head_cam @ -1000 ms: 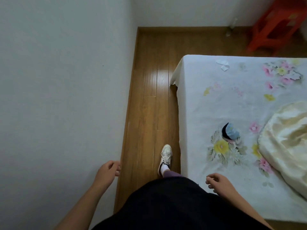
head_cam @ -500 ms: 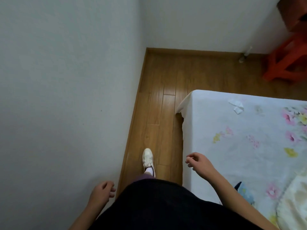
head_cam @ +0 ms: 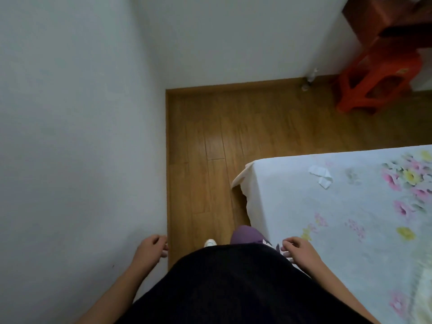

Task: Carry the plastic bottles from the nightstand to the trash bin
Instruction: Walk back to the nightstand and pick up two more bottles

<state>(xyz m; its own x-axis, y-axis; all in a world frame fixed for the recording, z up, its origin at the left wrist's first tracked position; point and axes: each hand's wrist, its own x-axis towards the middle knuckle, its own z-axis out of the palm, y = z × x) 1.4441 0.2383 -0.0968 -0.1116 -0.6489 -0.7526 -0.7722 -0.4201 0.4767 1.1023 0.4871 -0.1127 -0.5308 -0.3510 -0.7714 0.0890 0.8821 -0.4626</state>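
Person stands in a narrow strip of wooden floor (head_cam: pixel 210 136) btw a white wall (head_cam: pixel 70 113) on the left of the frame and a bed (head_cam: pixel 327 218) on the right. Black top fills the bottom centre. A purple trouser knee (head_cam: pixel 245 233) and the tip of a white shoe (head_cam: pixel 210 242) show just above it.

Left hand (head_cam: pixel 150 249), lower left of centre, hangs close to the wall, fingers loosely curled inward, holding nothing. Right hand (head_cam: pixel 299 251), lower right of centre, is over the near edge of the bed, fingers also loosely curled, nothing in it. The two hands are well apart, one on each side of the body.

Bed has a white sheet w/ pink and yellow flower print. A crumpled white tissue (head_cam: pixel 321 175) lies on it near the far end, right of centre. The corner of the sheet hangs down over the floor at mid frame.

Upper right of the frame: an orange plastic stool (head_cam: pixel 376 83) on the floor, by the far wall. A small pale object at the skirting, left of the stool, is too blurred to tell.

Plastic bottles, nightstand and trash bin: cannot see any of them in this view.
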